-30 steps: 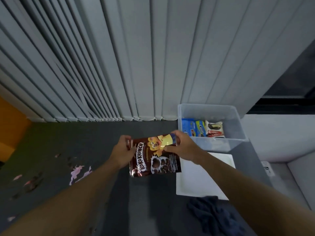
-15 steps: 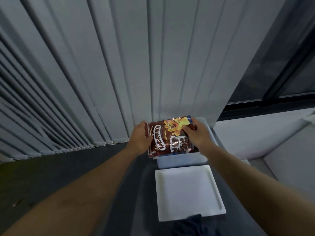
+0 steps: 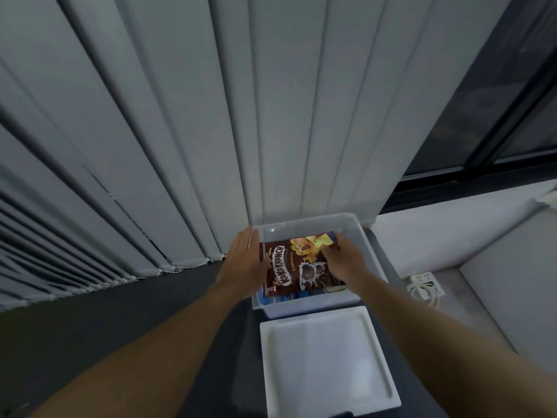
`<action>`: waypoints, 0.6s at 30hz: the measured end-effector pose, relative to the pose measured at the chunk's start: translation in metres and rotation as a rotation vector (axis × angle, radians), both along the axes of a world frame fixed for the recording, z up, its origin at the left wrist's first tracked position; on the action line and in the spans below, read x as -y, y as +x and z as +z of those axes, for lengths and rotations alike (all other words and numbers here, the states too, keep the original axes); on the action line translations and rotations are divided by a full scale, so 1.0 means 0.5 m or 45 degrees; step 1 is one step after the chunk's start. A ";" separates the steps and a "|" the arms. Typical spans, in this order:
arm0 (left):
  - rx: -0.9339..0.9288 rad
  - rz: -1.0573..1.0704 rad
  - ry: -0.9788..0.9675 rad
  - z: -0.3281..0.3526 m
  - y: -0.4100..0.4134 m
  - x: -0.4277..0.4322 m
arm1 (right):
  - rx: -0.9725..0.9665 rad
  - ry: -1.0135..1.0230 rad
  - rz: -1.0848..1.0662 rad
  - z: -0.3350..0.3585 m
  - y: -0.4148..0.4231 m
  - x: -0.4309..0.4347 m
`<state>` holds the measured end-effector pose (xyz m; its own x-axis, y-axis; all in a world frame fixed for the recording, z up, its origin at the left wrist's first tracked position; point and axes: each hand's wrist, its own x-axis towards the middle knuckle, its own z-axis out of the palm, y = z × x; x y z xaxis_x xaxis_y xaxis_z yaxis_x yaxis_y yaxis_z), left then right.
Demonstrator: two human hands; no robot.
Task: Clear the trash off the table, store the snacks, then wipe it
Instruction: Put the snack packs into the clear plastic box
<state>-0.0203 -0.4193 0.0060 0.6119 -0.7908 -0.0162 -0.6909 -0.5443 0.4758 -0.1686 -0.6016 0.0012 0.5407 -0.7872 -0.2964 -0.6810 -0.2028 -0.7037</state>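
A brown Koko Krunch cereal bag (image 3: 289, 267) lies flat inside the clear plastic storage bin (image 3: 304, 225) at the table's far right corner, on top of other snack packets whose blue edges show beneath it. My right hand (image 3: 340, 260) holds the bag's upper right part, fingers curled over it. Along the bin's left rim my left hand (image 3: 244, 260) lies with straight fingers against the bag's left edge. The bin's white lid (image 3: 327, 360) sits upside down on the dark table (image 3: 150, 315), just in front of the bin.
Grey vertical blinds (image 3: 180, 131) hang right behind the table and bin. A white ledge to the right carries a power strip with a cord (image 3: 425, 282). A dark cloth (image 3: 340, 414) peeks in at the bottom edge.
Both hands carried the cereal bag from mid-table to the right and lowered it into the bin. My left hand has loosened from gripping the bag. The camera view swung right and up.
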 end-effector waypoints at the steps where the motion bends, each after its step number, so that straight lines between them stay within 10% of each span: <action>1: 0.017 -0.005 0.048 -0.012 0.000 -0.003 | -0.067 -0.013 0.076 -0.015 0.006 -0.001; 9: 0.134 -0.028 0.106 -0.052 -0.001 -0.009 | -0.667 -0.159 0.909 -0.087 0.052 -0.014; 18: 0.114 -0.003 0.184 -0.045 -0.003 -0.002 | -0.732 -0.307 0.923 -0.108 0.060 -0.019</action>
